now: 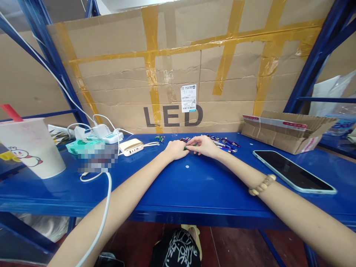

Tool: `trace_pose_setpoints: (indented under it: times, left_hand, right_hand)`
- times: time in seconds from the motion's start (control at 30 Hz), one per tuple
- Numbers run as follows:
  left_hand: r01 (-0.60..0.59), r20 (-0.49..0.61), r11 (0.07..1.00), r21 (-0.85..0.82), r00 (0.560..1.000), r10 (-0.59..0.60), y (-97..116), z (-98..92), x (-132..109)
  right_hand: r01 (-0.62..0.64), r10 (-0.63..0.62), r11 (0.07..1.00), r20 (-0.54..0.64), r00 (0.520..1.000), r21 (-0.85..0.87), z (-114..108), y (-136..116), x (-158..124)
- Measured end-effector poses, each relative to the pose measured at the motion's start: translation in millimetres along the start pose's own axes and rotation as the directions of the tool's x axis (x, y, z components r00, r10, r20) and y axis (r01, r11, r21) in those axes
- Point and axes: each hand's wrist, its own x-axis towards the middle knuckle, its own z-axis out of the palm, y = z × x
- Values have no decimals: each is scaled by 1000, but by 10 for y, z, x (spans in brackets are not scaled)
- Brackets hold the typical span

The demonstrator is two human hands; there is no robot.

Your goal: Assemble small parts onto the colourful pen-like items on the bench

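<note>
My left hand and my right hand meet over the blue shelf top, near its back edge. Between their fingertips is a small green piece, mostly covered by the fingers. Both hands are closed around it. Behind and to the right of my right hand lies a loose pile of blue, purple and red pens. A small cluster of green parts rests to the left of my left hand.
A cream power bank, a power strip with white cables and a drink cup stand at left. At right are a phone and an open cardboard box. A large cardboard sheet stands behind.
</note>
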Motion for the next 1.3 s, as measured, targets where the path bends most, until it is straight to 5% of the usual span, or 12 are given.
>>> trace_pose_setpoints:
  times: [0.73,1.3]
  left_hand:
    - [-1,-2,1000,2,1000,1,-7,8,7]
    - [-27,2,999,36,1000,27,-14,25,35]
  right_hand:
    - [-58,58,998,40,998,-12,1,-16,-6]
    - [10,9,970,75,997,-243,7,12,13]
